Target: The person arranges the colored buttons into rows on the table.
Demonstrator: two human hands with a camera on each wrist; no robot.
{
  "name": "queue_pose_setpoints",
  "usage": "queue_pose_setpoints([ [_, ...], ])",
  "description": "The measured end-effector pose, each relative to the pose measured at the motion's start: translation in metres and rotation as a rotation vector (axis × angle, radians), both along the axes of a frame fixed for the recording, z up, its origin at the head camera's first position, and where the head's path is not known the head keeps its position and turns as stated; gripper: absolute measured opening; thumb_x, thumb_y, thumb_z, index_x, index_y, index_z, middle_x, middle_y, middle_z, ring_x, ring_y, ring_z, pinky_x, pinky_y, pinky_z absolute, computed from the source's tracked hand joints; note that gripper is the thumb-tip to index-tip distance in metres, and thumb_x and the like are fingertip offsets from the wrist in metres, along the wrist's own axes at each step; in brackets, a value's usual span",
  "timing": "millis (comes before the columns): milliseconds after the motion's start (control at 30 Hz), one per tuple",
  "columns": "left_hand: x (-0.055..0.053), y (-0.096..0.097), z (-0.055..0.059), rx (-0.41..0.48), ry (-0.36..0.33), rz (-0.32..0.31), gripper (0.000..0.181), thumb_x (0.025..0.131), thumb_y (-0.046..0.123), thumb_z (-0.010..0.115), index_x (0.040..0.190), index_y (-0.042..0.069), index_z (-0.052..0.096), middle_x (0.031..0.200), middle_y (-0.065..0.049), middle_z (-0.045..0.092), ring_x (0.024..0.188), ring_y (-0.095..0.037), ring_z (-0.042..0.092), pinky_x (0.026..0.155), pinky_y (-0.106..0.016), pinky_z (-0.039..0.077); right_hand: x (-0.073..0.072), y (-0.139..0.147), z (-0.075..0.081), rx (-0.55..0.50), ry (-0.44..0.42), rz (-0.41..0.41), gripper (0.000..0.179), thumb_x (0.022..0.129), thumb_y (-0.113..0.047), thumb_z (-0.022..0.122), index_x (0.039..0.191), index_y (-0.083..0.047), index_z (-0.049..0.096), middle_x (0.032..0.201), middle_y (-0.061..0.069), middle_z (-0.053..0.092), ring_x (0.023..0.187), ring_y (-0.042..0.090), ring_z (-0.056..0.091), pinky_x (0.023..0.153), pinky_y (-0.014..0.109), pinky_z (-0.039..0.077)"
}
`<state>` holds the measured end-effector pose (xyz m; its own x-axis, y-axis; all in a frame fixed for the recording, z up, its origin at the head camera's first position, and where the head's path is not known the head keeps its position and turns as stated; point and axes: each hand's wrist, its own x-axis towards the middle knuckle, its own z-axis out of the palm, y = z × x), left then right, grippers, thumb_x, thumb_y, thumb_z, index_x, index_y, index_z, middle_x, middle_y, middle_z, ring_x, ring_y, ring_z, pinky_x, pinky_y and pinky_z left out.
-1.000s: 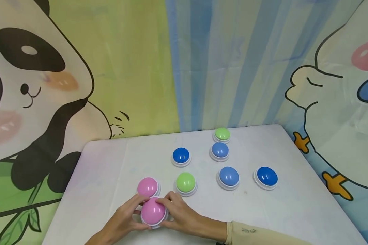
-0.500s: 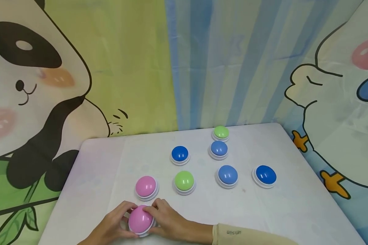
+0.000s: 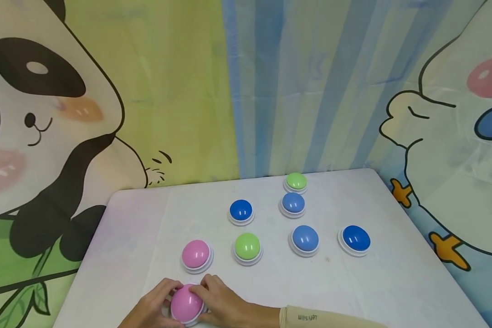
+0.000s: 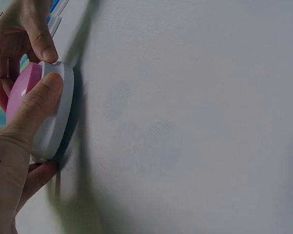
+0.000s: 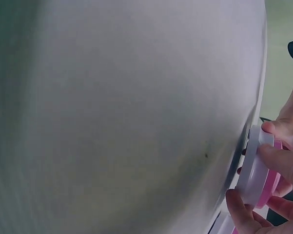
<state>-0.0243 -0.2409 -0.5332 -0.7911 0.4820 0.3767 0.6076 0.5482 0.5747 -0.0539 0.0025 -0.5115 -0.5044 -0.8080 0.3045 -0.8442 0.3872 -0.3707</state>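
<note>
Both hands grip one pink dome push button (image 3: 186, 304) with a white base, near the front of the table. The left hand (image 3: 153, 306) holds its left side and the right hand (image 3: 223, 300) its right side. In the left wrist view the left thumb lies across the white base (image 4: 56, 124), close over the table. The right wrist view has the fingers of both hands around the same base (image 5: 256, 168). Just behind stands a second pink button (image 3: 196, 254), with a light green button (image 3: 247, 246) to its right.
On the white table (image 3: 352, 291) stand several more buttons: a dark blue one (image 3: 241, 210), two lighter blue ones (image 3: 293, 202), another dark blue one (image 3: 356, 238) at the right and a green one (image 3: 296, 181) at the back edge. A printed curtain (image 3: 180, 91) hangs behind.
Both hands have brought the held pink button toward the front and slightly left, away from the other pink button, which now stands apart from it. The other buttons keep their places.
</note>
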Motion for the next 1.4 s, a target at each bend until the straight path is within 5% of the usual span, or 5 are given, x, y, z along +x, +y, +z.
queue_pose_setpoints([
  [367,0.005,0.002,-0.001,-0.040,0.069,0.037,0.078,0.056,0.045,0.090,0.117,0.008,0.058,0.105,0.008,0.056,0.082,0.001,0.060,0.069,-0.001,0.047,0.002,-0.003,-0.004,0.021,0.036,-0.015,0.059,0.084,-0.037,0.075,0.131,-0.012,0.049,0.106,-0.001,0.051,0.096,0.003,0.046,0.084,0.000,0.036],
  [633,0.007,0.001,-0.002,-0.085,0.057,0.075,0.077,0.058,0.049,0.088,0.118,0.011,0.058,0.105,0.011,0.055,0.082,0.003,0.057,0.072,0.000,0.046,0.002,-0.005,-0.004,0.036,0.099,-0.042,0.059,0.080,-0.040,0.077,0.127,-0.014,0.052,0.101,-0.003,0.051,0.091,0.003,0.047,0.082,0.000,0.037],
  [1033,0.002,0.005,0.003,-0.260,0.153,0.126,0.087,0.054,0.057,0.087,0.119,0.007,0.060,0.112,0.004,0.060,0.096,-0.007,0.056,0.093,0.002,0.037,-0.001,-0.012,0.011,0.171,-0.025,-0.119,0.061,0.072,-0.037,0.084,0.121,-0.019,0.053,0.091,-0.006,0.048,0.082,0.002,0.041,0.069,0.005,0.036],
  [1267,0.006,0.008,0.001,-0.320,0.198,0.168,0.091,0.054,0.059,0.087,0.121,0.003,0.061,0.112,-0.001,0.062,0.096,-0.013,0.060,0.089,-0.004,0.046,-0.001,-0.014,0.010,0.169,-0.014,-0.127,0.064,0.068,-0.037,0.087,0.118,-0.018,0.052,0.090,-0.004,0.047,0.080,0.003,0.041,0.067,0.005,0.037],
  [1400,0.012,0.009,-0.003,-0.332,0.147,0.196,0.092,0.058,0.060,0.085,0.125,0.001,0.059,0.113,-0.001,0.060,0.095,-0.013,0.060,0.077,-0.017,0.057,-0.004,-0.012,0.009,0.182,-0.092,-0.099,0.066,0.071,-0.035,0.086,0.124,-0.019,0.050,0.096,-0.004,0.050,0.085,0.003,0.043,0.072,0.005,0.039],
])
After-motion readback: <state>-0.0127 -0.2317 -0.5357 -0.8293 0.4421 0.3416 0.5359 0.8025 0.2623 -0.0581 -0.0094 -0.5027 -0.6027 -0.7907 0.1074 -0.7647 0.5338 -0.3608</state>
